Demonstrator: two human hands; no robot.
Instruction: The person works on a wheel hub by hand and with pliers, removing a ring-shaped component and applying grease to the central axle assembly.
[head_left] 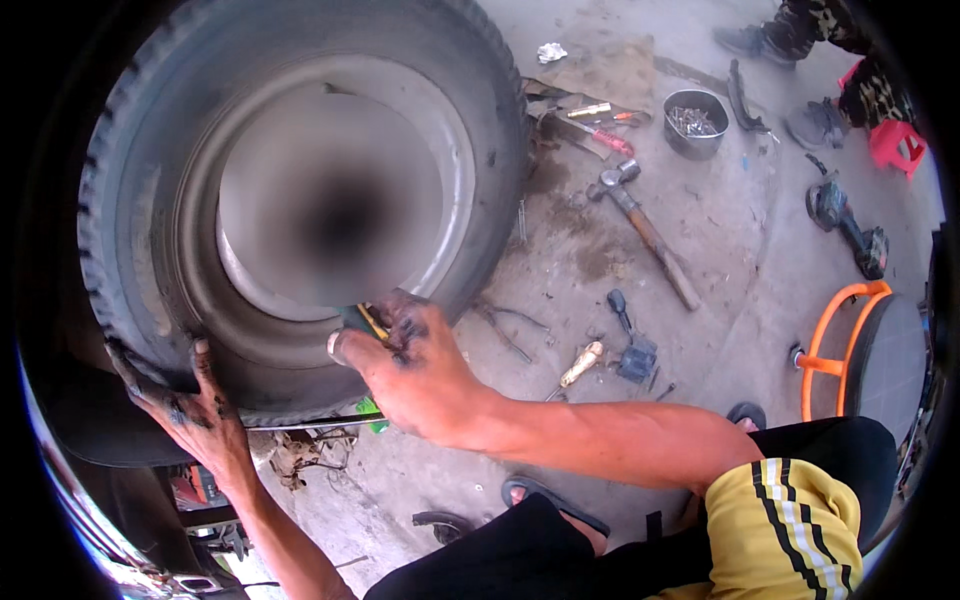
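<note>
A large black tyre on a pale wheel rim (455, 215) fills the upper left; the rim's centre is blurred out. My left hand (190, 405), blackened with grease, rests on the lower left of the tyre (150, 245), thumb and fingers spread. Near the rim's lower edge, my right hand (410, 365) is closed around a tool with a green and yellow handle (372, 320). The far end of that tool cannot be made out. Dark grime marks the knuckles of my right hand.
On the concrete floor lie a hammer (650, 240), a red-handled screwdriver (612, 142), pliers (510, 325), and a cordless power tool (848, 228). A metal bucket (695, 125) holds small hardware. An orange-framed stool (875, 360) stands at right, and another person's shoes (815, 125) are behind.
</note>
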